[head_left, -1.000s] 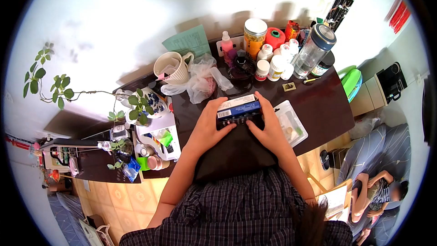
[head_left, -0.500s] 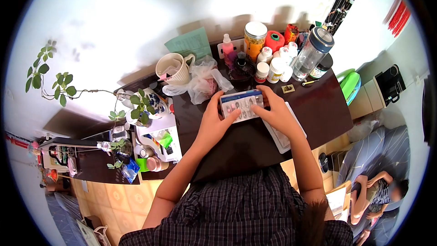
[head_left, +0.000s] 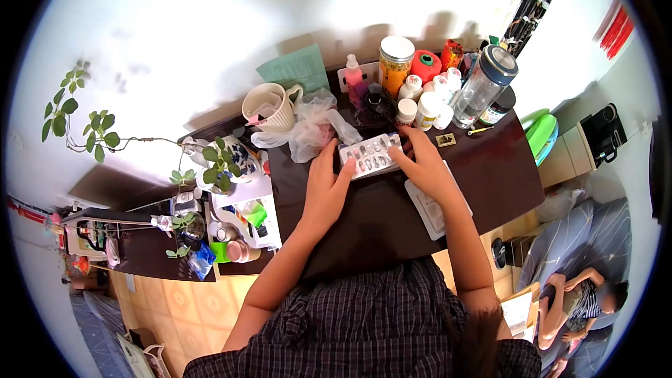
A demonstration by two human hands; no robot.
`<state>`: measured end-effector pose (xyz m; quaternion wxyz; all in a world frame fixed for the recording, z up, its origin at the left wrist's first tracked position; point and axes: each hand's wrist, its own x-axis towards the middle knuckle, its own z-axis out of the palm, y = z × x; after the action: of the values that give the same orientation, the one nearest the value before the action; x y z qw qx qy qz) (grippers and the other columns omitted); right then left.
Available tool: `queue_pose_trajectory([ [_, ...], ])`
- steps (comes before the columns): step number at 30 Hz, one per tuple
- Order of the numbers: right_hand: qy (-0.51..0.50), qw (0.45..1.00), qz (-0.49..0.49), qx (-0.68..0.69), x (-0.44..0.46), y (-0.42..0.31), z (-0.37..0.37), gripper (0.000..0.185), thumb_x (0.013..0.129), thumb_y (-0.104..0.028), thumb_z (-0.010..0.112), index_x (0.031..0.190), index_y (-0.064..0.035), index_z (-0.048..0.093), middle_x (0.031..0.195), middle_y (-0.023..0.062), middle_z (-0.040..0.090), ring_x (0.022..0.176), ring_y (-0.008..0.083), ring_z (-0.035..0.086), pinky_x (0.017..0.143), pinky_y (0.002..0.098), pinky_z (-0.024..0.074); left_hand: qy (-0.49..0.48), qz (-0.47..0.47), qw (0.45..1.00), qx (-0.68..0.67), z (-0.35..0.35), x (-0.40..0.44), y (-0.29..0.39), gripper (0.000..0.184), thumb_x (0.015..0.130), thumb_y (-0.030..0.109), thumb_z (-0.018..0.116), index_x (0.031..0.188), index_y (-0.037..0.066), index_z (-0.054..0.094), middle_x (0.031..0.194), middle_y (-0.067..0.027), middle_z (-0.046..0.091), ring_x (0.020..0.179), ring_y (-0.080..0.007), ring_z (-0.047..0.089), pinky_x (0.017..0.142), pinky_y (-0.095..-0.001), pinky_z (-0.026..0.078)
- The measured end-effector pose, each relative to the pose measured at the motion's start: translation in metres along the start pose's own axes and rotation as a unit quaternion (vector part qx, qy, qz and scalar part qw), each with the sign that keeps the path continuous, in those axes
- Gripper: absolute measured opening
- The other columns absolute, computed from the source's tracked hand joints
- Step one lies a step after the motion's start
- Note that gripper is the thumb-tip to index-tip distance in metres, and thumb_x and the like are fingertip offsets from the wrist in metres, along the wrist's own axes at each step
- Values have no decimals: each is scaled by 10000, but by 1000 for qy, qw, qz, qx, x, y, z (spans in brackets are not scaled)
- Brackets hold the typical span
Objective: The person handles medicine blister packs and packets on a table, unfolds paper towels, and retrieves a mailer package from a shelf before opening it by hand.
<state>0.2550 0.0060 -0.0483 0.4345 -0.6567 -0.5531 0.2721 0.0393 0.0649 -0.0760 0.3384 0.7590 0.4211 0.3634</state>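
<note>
Pinching blister pack: left hand holding nine-o'clock end, right hand three-o'clock end, over worktop; white bottles standing at two o'clock, print showing too small to read.

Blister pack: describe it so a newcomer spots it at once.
On the dark table, find the left hand and right hand. The blister pack is held between them. Rows of rounded, shiny pockets set it apart from the pale package by the right forearm.
</note>
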Motion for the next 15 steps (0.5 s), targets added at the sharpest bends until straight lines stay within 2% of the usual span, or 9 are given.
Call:
queue_pose_trajectory([
  [1, 1, 1000, -1, 10, -1, 1, -2, 517, 919, -283, 646, 1261, 73, 495, 1128, 203, 566, 939, 261, 583, 834, 338, 481, -7, -45, 998, -53, -3, -3, 6, 552, 976, 242, 591, 1422, -37, 421, 1327, -207, 534, 994, -197, 616, 806, -285, 512],
  [5, 9, 999, -9, 40, -1, 11, -4, 494, 938, -283, 638, 1267, 59, 499, 1082, 174, 585, 865, 199, 586, 786, 320, 494, -23, -58, 993, -96, -12, -7, 1, 549, 938, 118, 589, 1435, -29, 408, 1349, -204, 517, 973, -178, 619, 793, -288, 524],
  [8, 8, 999, 7, 46, -3, 8, -4, 490, 940, -285, 639, 1268, 56, 510, 1037, 160, 607, 832, 194, 594, 765, 319, 501, -39, -42, 992, -117, -15, -7, 1, 604, 870, 64, 601, 1433, -32, 408, 1356, -202, 514, 1012, -194, 611, 807, -299, 525],
  [15, -4, 996, 38, 82, -3, 11, -6, 456, 943, -273, 636, 1248, 55, 547, 1047, 170, 646, 843, 201, 621, 763, 325, 513, -70, 41, 996, -30, -14, -4, 5, 742, 770, 32, 679, 1449, -16, 383, 1368, -189, 492, 1128, -247, 568, 827, -314, 527],
])
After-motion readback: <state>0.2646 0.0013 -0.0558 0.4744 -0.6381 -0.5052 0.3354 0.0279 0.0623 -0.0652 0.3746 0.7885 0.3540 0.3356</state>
